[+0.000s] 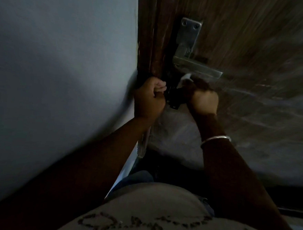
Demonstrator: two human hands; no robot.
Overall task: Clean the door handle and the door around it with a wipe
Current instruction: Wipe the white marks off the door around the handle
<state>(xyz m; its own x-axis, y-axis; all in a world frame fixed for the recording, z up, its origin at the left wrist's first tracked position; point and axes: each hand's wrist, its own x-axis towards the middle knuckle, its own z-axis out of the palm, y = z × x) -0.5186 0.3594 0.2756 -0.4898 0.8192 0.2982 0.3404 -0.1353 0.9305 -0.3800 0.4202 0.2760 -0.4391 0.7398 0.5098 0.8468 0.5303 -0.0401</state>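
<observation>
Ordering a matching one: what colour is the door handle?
Silver-grey metal handle, head view.

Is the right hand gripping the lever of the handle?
No, the right hand holds a white wipe just below the lever.

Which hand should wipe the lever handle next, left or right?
Right. The right hand already holds the wipe just under the door handle. The left hand is closed at the door edge, with no wipe visible in it.
</observation>
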